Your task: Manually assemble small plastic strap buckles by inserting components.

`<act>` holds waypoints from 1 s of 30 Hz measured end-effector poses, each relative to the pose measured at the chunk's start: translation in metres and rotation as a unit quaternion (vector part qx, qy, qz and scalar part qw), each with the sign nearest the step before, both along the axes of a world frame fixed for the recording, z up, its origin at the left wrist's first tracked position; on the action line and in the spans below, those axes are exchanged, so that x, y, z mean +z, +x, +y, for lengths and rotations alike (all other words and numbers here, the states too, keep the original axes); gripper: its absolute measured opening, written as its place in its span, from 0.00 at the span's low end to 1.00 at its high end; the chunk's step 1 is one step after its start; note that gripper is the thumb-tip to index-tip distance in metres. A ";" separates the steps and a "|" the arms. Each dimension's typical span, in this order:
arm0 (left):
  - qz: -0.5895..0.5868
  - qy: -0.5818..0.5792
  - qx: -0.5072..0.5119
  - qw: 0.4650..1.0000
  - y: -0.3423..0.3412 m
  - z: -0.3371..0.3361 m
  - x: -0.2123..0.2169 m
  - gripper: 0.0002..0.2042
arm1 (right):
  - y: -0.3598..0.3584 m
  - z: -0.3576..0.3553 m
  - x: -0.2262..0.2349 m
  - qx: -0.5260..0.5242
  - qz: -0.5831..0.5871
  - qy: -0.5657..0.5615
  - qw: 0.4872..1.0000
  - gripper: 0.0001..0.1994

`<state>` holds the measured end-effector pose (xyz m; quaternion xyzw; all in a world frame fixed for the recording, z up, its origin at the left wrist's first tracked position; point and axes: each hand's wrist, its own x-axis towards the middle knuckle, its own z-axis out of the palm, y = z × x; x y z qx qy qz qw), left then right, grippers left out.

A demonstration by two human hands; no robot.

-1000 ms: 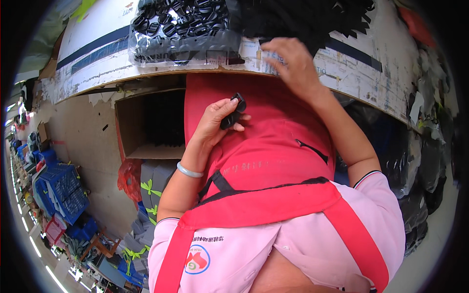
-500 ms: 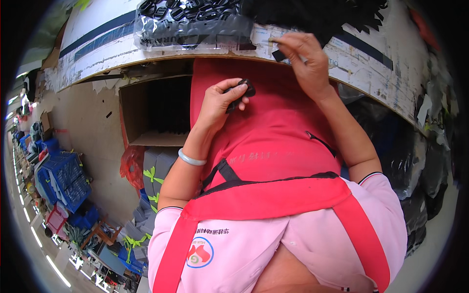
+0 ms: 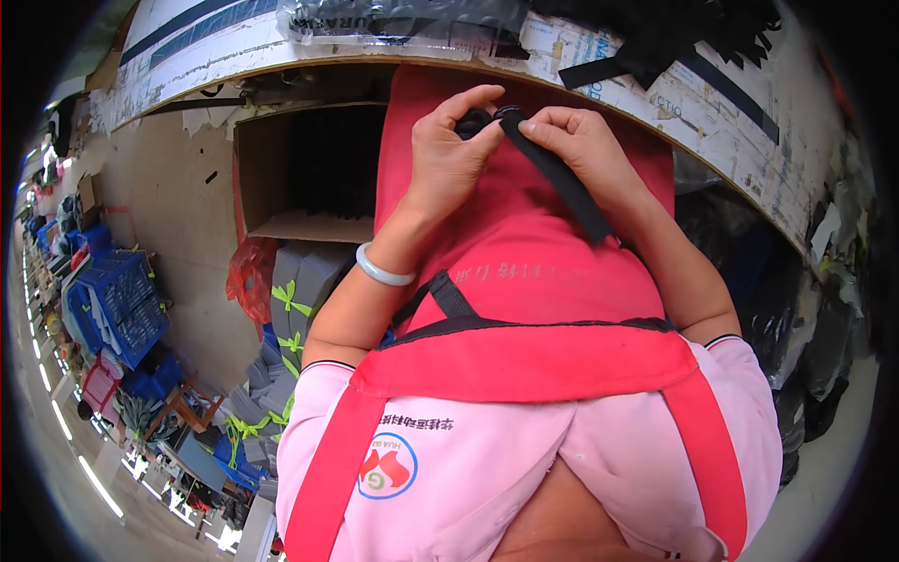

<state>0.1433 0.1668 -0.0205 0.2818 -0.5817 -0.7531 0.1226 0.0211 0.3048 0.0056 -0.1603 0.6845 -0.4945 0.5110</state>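
Over my red apron (image 3: 524, 281), both hands meet just off the table's near edge. My left hand (image 3: 440, 164) is closed on a black plastic buckle (image 3: 474, 123), partly covered by its fingers. A black webbing strap (image 3: 565, 187) is pinched between thumb and fingers of my right hand (image 3: 585, 150). One end of the strap is at the buckle, and the other hangs down toward the apron. Whether the strap passes through the buckle's slot, I cannot tell.
On the table (image 3: 693, 112) lie a pile of black straps (image 3: 655, 42) and a clear plastic bag (image 3: 403, 28). Below left stand an open cardboard box (image 3: 314, 228), a red plastic bag (image 3: 251, 281) and grey bundles (image 3: 314, 272) with green ties. Dark plastic bags (image 3: 749, 272) fill the right.
My right hand has come from the table edge toward my left, with the strap now stretched out below it. My left hand has moved up and right with the buckle. The view has shifted.
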 end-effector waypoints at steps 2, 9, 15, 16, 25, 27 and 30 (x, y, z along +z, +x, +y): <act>0.050 -0.242 -0.013 0.969 0.000 -0.002 -0.010 0.19 | 0.001 -0.002 0.002 -0.032 -0.033 -0.023 0.999 0.11; 0.098 -0.299 0.003 0.949 -0.002 0.005 -0.008 0.23 | 0.011 -0.003 -0.004 -0.138 -0.112 -0.109 0.978 0.11; 0.097 -0.375 0.038 0.921 -0.002 0.004 -0.010 0.25 | 0.020 -0.012 -0.005 -0.172 -0.107 -0.129 0.971 0.15; 0.120 -0.412 0.034 0.902 -0.004 0.003 -0.012 0.26 | 0.021 -0.014 -0.004 -0.177 -0.101 -0.130 0.970 0.17; 0.096 -0.316 0.035 0.943 0.001 0.011 -0.015 0.27 | 0.019 -0.011 -0.013 -0.127 -0.102 -0.135 0.977 0.19; 0.102 -0.336 0.030 0.936 0.002 0.010 -0.014 0.28 | 0.014 -0.009 -0.022 -0.108 -0.161 -0.138 0.971 0.17; 0.123 -0.324 0.012 0.938 0.006 0.004 -0.005 0.23 | 0.006 -0.004 -0.026 -0.071 -0.234 -0.149 0.958 0.14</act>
